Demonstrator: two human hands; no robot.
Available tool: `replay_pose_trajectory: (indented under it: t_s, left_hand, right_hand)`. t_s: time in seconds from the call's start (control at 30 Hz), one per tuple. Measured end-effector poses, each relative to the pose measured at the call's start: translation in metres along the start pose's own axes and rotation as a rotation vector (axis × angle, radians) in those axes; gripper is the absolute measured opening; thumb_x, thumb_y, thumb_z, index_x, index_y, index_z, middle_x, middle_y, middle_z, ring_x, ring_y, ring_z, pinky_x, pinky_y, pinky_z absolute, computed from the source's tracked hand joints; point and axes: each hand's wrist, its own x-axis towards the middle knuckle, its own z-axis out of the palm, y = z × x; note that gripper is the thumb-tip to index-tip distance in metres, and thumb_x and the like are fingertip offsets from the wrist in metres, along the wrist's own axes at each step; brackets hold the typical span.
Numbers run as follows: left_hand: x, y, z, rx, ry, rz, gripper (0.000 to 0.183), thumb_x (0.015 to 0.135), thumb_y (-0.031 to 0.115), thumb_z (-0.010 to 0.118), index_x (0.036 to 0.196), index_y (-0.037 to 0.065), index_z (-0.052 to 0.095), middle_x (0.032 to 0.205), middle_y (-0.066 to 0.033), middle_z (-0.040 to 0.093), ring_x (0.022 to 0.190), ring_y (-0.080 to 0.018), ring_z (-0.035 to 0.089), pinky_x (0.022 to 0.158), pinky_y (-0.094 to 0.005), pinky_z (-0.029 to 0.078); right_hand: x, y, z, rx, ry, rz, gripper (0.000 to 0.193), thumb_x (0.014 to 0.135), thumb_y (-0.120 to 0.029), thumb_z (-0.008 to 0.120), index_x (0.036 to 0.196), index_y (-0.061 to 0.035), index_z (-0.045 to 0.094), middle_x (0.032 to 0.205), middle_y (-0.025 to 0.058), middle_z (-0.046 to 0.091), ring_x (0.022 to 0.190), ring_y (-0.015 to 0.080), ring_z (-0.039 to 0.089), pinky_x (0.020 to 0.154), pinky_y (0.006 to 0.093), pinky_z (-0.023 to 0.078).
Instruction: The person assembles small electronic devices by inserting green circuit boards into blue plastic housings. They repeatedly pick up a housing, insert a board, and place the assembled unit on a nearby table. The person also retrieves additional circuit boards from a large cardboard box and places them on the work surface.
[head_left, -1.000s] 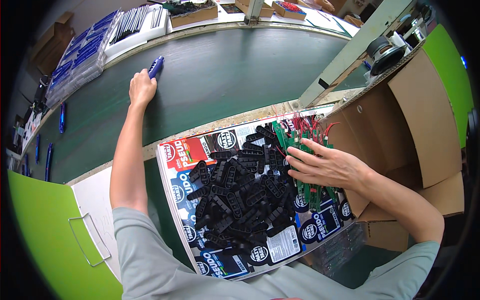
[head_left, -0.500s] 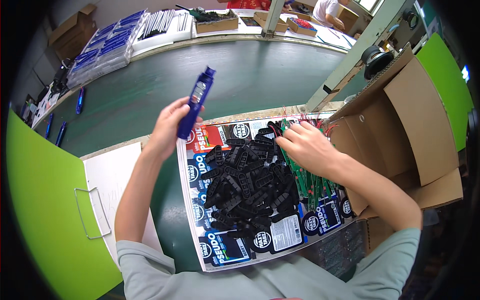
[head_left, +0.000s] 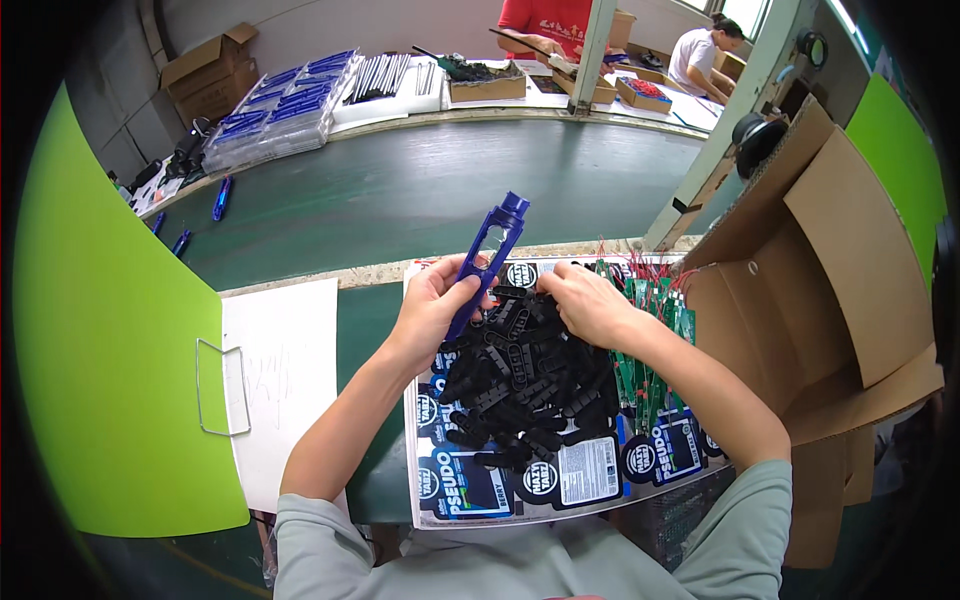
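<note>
My left hand (head_left: 435, 305) grips a long dark blue plastic casing (head_left: 487, 262) with an oval window in its side, held tilted with its narrower end up. A heap of small black slotted plastic pieces (head_left: 520, 370) lies just below it. My right hand (head_left: 590, 305) is at the far right edge of the heap, fingers pinched together; what they hold, if anything, is hidden. Under my right wrist and forearm, narrow green circuit boards (head_left: 640, 385) with red wires lie in a pile. Heap and boards rest on a printed sheet (head_left: 465, 490) with bold label designs.
An open cardboard box (head_left: 790, 320) stands at the right. A green belt (head_left: 400, 175) runs across beyond the sheet, with blue casings (head_left: 222, 198) at its left. Green panels (head_left: 130, 330) flank both sides. Two people sit beyond, near trays and boxes (head_left: 490, 90).
My right hand has gone from over the circuit boards to the far edge of the black heap. My left hand has brought the blue casing nearer to it. The view has shifted too.
</note>
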Motion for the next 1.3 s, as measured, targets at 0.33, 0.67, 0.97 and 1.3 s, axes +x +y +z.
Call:
replay_pose_trajectory:
  t_s: [0.33, 0.67, 0.97, 1.3]
  left_hand:
    - [-0.005, -0.012, 0.022, 0.043, 0.023, 0.068, 0.022, 0.100, 0.005, 0.058, 0.121, -0.001, 0.059, 0.108, -0.0122, 0.070, 0.089, -0.0140, 0.069, 0.084, -0.0294, 0.058]
    - [-0.011, -0.012, 0.049, 0.102, -0.043, 0.061, 0.032, 0.099, 0.006, 0.058, 0.130, -0.003, 0.056, 0.112, -0.0112, 0.069, 0.092, -0.0134, 0.067, 0.083, -0.0288, 0.056]
    - [-0.008, -0.014, 0.053, 0.060, -0.043, 0.055, 0.030, 0.100, 0.009, 0.059, 0.127, -0.002, 0.058, 0.105, -0.0066, 0.068, 0.090, -0.0120, 0.067, 0.081, -0.0280, 0.056]
    - [-0.005, -0.013, 0.060, 0.271, 0.056, 0.190, 0.021, 0.099, 0.013, 0.064, 0.111, -0.004, 0.067, 0.086, -0.0044, 0.070, 0.070, -0.0079, 0.066, 0.060, -0.0218, 0.052]
  right_hand:
    - [-0.029, -0.013, -0.039, 0.536, 0.424, 0.235, 0.021, 0.085, -0.003, 0.071, 0.105, 0.0034, 0.066, 0.093, 0.0163, 0.070, 0.085, 0.0258, 0.071, 0.079, 0.0355, 0.056]
    - [-0.023, -0.056, -0.050, 0.436, 0.795, 0.152, 0.019, 0.079, -0.003, 0.074, 0.098, 0.0010, 0.072, 0.081, 0.0108, 0.068, 0.066, 0.0175, 0.064, 0.063, 0.0333, 0.050]
    - [-0.004, -0.063, -0.034, 0.452, 0.886, 0.136, 0.014, 0.078, -0.005, 0.076, 0.090, -0.0022, 0.070, 0.084, 0.0098, 0.065, 0.073, 0.0233, 0.062, 0.068, 0.0380, 0.050]
    - [-0.007, -0.061, -0.033, 0.168, 1.002, 0.229, 0.044, 0.071, -0.010, 0.082, 0.108, -0.0054, 0.059, 0.097, 0.0089, 0.055, 0.088, 0.0275, 0.056, 0.076, 0.0417, 0.041]
